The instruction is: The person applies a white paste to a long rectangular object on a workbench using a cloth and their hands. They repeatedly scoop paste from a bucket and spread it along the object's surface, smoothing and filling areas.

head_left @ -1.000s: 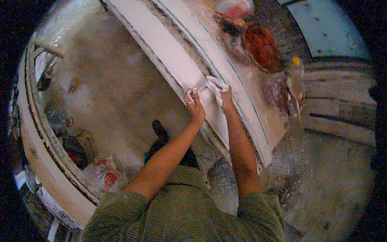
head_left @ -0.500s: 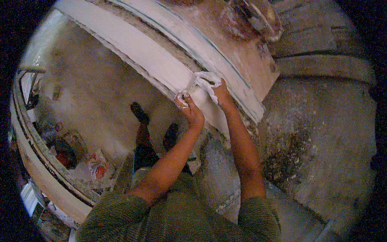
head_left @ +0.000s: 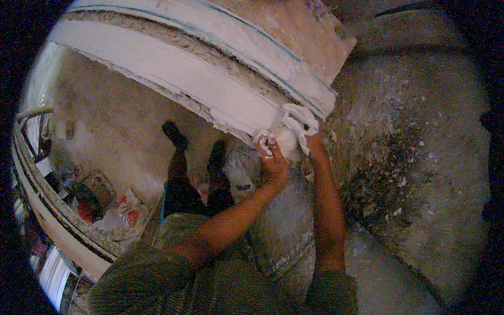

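So we've got a white rag (head_left: 299, 123) bunched up against the near end of a long white plaster moulding (head_left: 173, 79), right where the strip stops at the corner of the dusty work slab (head_left: 294, 31) it lies on. Our right hand (head_left: 316, 144) is curled closed around the rag, pressing it onto the moulding's end. Our left hand (head_left: 273, 157) sits just beside it, also on the moulding's end, fingers folded in around a smaller bit of white stuff; we can't tell if that's more rag or wet plaster.

Going outward from the moulding: below it there's the rough grey floor (head_left: 420, 184), speckled with white crumbs to the right of the strip's end. Our two dark shoes (head_left: 176, 134) stand under the strip's middle. Farther left of the moulding, curved white strips (head_left: 47, 210) lie along the floor with red-and-white bags (head_left: 128, 210) next to them.

What could go wrong, in our view: the moulding's lower edge already looks ragged, so leaning too hard on that end could chip it or crack it off.
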Available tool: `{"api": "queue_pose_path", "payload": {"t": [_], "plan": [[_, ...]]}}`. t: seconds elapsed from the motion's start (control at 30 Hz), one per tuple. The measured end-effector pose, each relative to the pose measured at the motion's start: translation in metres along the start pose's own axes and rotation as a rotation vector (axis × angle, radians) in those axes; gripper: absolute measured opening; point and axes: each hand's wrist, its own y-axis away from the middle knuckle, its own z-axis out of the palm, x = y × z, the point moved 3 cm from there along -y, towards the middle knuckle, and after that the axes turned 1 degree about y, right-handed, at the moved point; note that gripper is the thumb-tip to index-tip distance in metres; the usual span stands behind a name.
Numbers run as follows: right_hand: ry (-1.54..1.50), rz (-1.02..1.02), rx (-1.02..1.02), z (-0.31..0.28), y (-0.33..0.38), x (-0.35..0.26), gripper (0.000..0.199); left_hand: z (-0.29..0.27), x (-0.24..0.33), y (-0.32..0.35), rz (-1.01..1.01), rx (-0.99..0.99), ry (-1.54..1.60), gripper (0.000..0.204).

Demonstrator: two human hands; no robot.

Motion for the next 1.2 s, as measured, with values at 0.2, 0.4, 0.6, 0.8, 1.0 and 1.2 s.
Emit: {"api": "queue_pose_path", "payload": {"t": [0.2, 0.4, 0.6, 0.8, 1.0, 1.2], "plan": [[-0.227, 0.196, 0.343, 0.004, 0.066, 0.057, 0.039, 0.009, -0.049, 0.023, 0.109, -0.061, -0.254, 0.037], [-0.365, 0.371, 0.495, 0.036, 0.154, 0.083, 0.043, 0.024, -0.067, 0.054, 0.023, -0.144, -0.409, 0.040], [-0.337, 0.482, 0.468, 0.024, 0.237, 0.053, 0.047, 0.043, -0.052, 0.091, -0.026, -0.421, -0.289, 0.044], [-0.191, 0.366, 0.473, -0.008, 0.210, 0.041, 0.051, 0.058, 0.001, 0.126, -0.172, -0.518, -0.308, 0.057], [0.127, 0.190, 0.323, -0.004, 0.082, 0.051, 0.055, -0.004, 0.082, -0.036, -0.235, -0.265, 0.160, 0.060], [0.459, 0.130, 0.083, 0.011, 0.029, 0.058, 0.059, -0.098, 0.223, -0.165, 0.113, -0.418, 0.500, 0.032]]}}
